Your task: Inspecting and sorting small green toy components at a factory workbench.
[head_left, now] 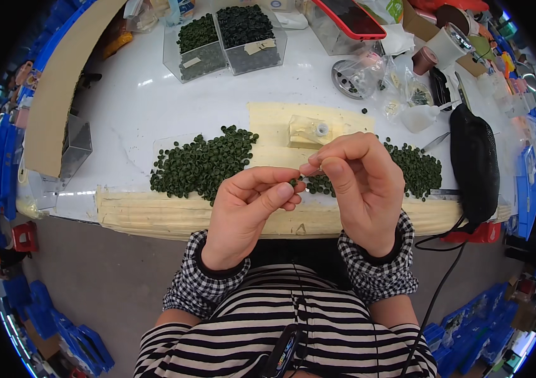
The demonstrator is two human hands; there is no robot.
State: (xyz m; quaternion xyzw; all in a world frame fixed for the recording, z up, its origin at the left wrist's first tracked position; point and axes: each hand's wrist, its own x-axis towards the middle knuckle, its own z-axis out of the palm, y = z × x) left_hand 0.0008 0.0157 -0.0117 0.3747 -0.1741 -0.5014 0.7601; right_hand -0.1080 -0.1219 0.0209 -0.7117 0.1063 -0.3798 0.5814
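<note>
Between the fingertips of my left hand (239, 211) is pinched a small dark green round piece (293, 182). My right hand (372, 198) meets it from the other side, its thumb and forefinger closed together. Something tiny and pale shows at those right fingertips, too small to name. To the left lies a large heap of like green pieces (199, 165); a second heap (414, 170) spreads to the right, partly behind my right hand. Just beyond my hands stands a yellowish taped block (302, 130) with a small clear round fitting (322, 129) on it.
Two clear bins (254, 60) of dark pieces stand at the back. A red-cased phone (350, 19) rests on a box behind. At the right are a round metal dish (351, 79), a white squeeze bottle (419, 116) and a black covered object (473, 167) with a cable.
</note>
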